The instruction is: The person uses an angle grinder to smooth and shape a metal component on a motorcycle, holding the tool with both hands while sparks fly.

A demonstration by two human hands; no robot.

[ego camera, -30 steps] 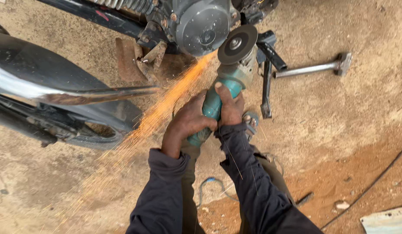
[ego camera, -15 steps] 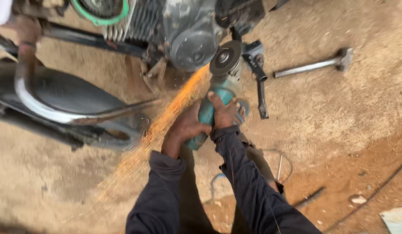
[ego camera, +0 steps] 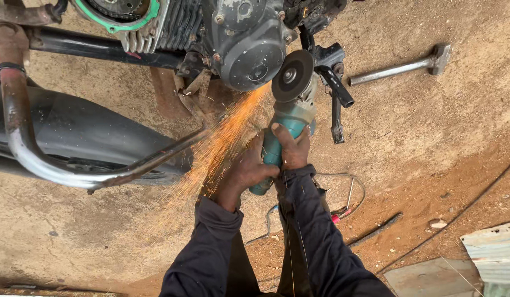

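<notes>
Both my hands grip a teal angle grinder (ego camera: 285,124). My left hand (ego camera: 245,173) wraps the rear of its body and my right hand (ego camera: 290,147) holds it nearer the head. Its dark disc (ego camera: 292,75) sits against the underside of a motorcycle engine (ego camera: 247,44). Orange sparks (ego camera: 219,148) stream from the disc down and left, past my left hand. Dark sleeves cover both my arms.
A motorcycle lies on its side over the dirt ground, with a rusty exhaust pipe (ego camera: 29,157) and black seat (ego camera: 84,129) at left. A metal hammer (ego camera: 400,67) lies at upper right. Wires (ego camera: 343,206) trail near my right arm, and corrugated sheets (ego camera: 488,250) sit at lower right.
The view has tilted so the engine and pipe show more. My hands and the grinder stay at the engine's underside, still throwing sparks down and left.
</notes>
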